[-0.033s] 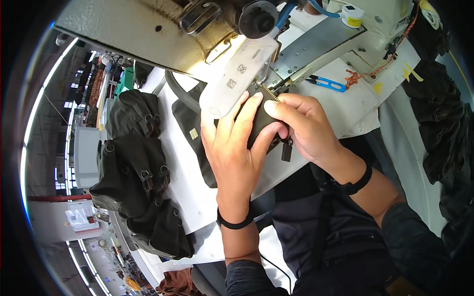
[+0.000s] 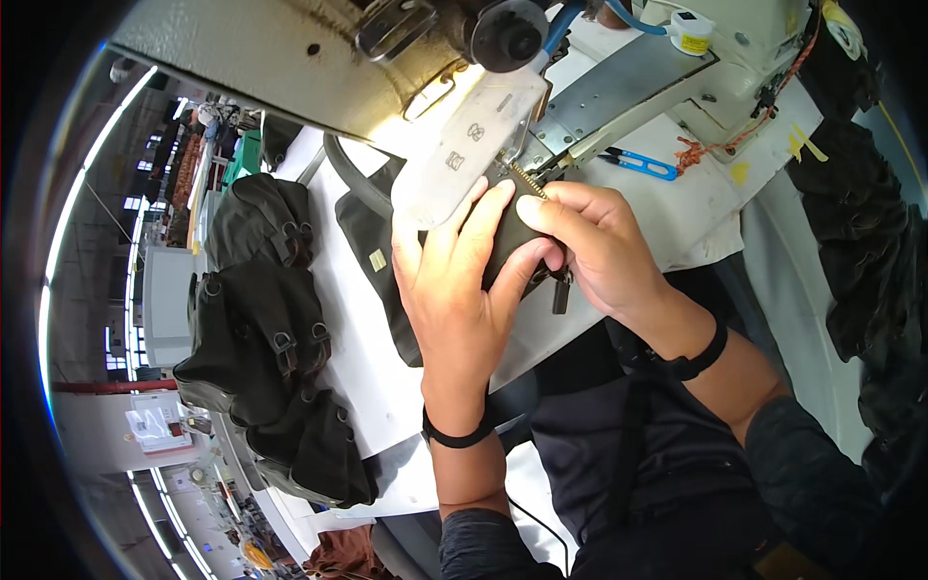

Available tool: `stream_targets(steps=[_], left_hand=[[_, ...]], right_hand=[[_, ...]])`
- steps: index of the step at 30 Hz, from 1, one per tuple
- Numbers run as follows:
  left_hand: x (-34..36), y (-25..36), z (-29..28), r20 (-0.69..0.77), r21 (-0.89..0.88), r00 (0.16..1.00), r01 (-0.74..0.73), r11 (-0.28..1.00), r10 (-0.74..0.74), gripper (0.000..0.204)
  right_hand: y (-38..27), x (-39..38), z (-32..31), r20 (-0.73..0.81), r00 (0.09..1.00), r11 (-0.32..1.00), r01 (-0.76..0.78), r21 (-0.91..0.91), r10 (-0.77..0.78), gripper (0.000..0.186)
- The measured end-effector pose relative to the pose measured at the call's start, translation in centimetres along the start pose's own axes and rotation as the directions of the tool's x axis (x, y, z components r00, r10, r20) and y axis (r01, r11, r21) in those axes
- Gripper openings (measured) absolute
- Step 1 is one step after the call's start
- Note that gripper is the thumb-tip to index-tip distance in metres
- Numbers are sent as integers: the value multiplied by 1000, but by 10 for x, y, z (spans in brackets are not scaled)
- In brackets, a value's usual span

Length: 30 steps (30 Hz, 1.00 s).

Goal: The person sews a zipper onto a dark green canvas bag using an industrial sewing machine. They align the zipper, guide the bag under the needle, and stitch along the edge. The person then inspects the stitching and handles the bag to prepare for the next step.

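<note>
A dark olive fabric bag (image 2: pixel 372 227) with a strap and a small pale label lies under the sewing machine's presser foot (image 2: pixel 507 159). Along its edge runs a brass-toothed zipper (image 2: pixel 528 181), leading from the foot to my right hand (image 2: pixel 607 253). That hand is closed, thumb and fingers pinching the zipper edge. My left hand (image 2: pixel 454 266) lies flat on the bag, fingers stretched toward the foot, its thumb close to the right hand. A dark zipper end (image 2: pixel 561 296) hangs below the right hand. A pale machine guard plate (image 2: pixel 471 145) hides some left fingertips.
The sewing machine head (image 2: pixel 261 58) overhangs the white table (image 2: pixel 362 387). Blue thread snips (image 2: pixel 646 166) lie right of the machine bed (image 2: pixel 619 87). Several dark bags (image 2: pixel 261 329) are piled at left; dark fabric (image 2: pixel 851 222) hangs at right.
</note>
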State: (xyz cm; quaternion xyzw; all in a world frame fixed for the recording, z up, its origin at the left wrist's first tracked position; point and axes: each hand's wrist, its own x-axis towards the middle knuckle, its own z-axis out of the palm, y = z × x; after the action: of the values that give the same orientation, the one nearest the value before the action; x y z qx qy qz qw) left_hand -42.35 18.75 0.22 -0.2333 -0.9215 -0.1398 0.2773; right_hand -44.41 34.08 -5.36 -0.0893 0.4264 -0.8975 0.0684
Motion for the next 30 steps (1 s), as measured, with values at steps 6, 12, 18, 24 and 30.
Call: stream_targets(steps=[6,12,18,24,30], left_hand=[[0,-4,4,-57,-42,998,-11,999,8,48],[-3,-4,3,-86,-100,996,-5,995,-4,43],[-6,8,5,-126,-121,992,-1,993,-15,39],[-12,19,21,-216,-144,971,70,987,-100,27],[-6,10,28,-225,-228,961,105,968,-157,22]], right_hand=[[1,2,-3,-40,999,999,-27,-25,26,29],[-8,2,-3,0,1000,985,-27,-169,27,27],[-21,5,-21,141,981,846,186,-500,-133,25],[-16,-1,-18,99,994,963,69,-261,-44,25],[-15,11,-14,68,997,962,42,-271,-24,25]])
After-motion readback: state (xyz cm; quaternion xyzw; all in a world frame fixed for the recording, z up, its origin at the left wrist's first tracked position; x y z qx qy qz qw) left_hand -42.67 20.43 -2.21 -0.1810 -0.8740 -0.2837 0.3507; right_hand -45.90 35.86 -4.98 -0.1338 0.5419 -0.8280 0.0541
